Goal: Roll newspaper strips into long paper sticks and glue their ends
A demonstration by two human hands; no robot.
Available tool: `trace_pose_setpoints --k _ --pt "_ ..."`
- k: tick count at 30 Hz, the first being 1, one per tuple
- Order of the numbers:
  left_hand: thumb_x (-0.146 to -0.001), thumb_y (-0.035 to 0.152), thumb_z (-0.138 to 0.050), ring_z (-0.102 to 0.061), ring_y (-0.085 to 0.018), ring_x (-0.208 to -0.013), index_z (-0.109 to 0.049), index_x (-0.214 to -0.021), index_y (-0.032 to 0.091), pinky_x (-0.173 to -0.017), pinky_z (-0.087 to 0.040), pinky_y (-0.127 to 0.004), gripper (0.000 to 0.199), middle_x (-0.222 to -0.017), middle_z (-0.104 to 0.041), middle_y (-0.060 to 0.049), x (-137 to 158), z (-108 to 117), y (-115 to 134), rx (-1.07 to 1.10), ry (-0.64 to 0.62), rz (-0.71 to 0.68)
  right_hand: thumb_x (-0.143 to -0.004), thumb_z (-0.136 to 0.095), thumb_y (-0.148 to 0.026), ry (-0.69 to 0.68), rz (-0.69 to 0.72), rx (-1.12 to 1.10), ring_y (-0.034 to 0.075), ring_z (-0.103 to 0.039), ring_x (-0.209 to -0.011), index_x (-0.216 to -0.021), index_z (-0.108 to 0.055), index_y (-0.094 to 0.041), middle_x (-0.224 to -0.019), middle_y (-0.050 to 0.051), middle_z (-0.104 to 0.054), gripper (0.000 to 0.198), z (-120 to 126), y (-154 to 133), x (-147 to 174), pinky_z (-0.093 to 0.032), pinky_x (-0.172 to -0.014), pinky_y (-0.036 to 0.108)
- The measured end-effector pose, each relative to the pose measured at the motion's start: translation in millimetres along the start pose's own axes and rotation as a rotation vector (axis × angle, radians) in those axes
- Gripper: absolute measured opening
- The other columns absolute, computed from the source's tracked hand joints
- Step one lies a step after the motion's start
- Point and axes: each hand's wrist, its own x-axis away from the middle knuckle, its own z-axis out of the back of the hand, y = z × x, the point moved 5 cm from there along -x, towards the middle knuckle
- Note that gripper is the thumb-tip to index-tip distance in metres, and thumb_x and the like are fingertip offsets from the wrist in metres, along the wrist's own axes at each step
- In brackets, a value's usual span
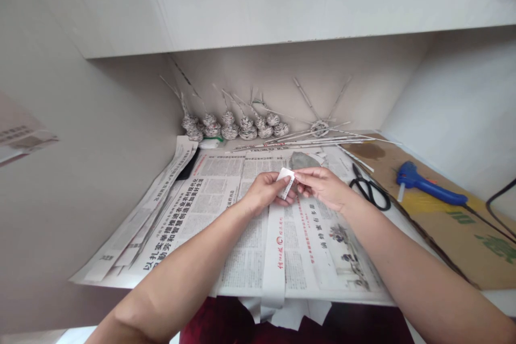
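Observation:
My left hand point(268, 191) holds a small folded piece of white printed paper point(284, 181) between thumb and fingers, above the middle of the newspaper point(217, 188). The fingertips of my right hand point(318, 184) pinch the paper's upper right corner. Just beyond my hands lies a flat grey piece point(303, 160) whose material I cannot tell. Black-handled scissors point(368, 191) rest to the right of my right hand. A loose paper strip point(274, 258) runs from below my hands over the table's front edge.
Several gourd-shaped woven paper pieces point(248, 128) stand along the back wall. Near them are thin rolled paper sticks point(282, 145) and a woven starburst point(320, 128). A blue glue gun point(431, 185) lies on cardboard point(455, 242) at right. Stacked newspaper sheets point(141, 226) lie left; a shelf panel overhangs.

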Motion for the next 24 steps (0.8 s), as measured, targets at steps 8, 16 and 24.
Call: trace_pose_setpoints --k 8,16,24 --pt "-0.078 0.049 -0.060 -0.065 -0.015 -0.065 -0.064 -0.088 0.011 -0.058 -0.054 -0.027 0.039 -0.075 -0.066 -0.009 0.6 -1.6 0.5 -0.007 -0.017 0.002 -0.068 -0.074 -0.040 0.053 0.036 0.047 0.008 -0.048 -0.053 -0.086 -0.072 -0.015 -0.057 -0.001 -0.058 0.031 1.6 0.9 -1.7 -0.034 -0.046 0.020" --pt "-0.079 0.049 -0.059 -0.065 -0.015 -0.066 -0.064 -0.092 0.011 -0.059 -0.054 -0.027 0.040 -0.078 -0.067 -0.010 0.4 -1.8 0.1 -0.011 -0.014 -0.004 -0.066 -0.074 -0.042 0.044 0.020 0.025 0.009 -0.049 -0.052 -0.083 -0.071 -0.012 -0.056 0.000 -0.057 0.034 -2.0 -2.5 -0.6 -0.034 -0.044 0.021" --pt "-0.078 0.047 -0.062 -0.065 -0.015 -0.070 -0.065 -0.096 0.011 -0.061 -0.054 -0.026 0.040 -0.084 -0.066 -0.011 2.9 -5.8 0.6 -0.019 -0.053 -0.012 -0.062 -0.077 -0.042 0.151 0.019 0.006 0.007 -0.045 -0.045 -0.079 -0.070 -0.012 -0.053 -0.001 -0.055 0.035 -0.6 -2.0 -0.5 -0.032 -0.040 0.021"
